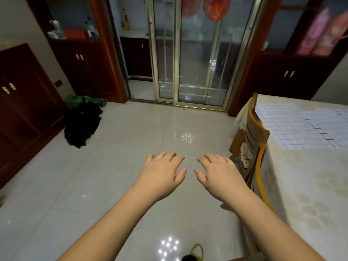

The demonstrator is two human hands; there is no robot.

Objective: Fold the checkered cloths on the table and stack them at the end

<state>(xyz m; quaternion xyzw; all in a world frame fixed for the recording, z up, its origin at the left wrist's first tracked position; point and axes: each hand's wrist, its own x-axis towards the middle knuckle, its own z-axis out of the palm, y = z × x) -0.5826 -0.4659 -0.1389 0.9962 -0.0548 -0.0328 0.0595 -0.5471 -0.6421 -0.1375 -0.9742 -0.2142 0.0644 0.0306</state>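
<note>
White checkered cloths (pixel 297 127) lie spread flat on the table (pixel 310 194) at the right edge of the view, overlapping one another. My left hand (pixel 162 174) and my right hand (pixel 220 174) are stretched out side by side over the floor, palms down, fingers relaxed and holding nothing. Both hands are well to the left of the table and apart from the cloths.
A wooden chair (pixel 254 146) stands against the table's left side. A dark heap of fabric (pixel 82 125) lies on the tiled floor near a dark red cabinet (pixel 24 110). Glass sliding doors (pixel 190 53) face me. A small green-handled object (pixel 194 254) sits at the bottom edge.
</note>
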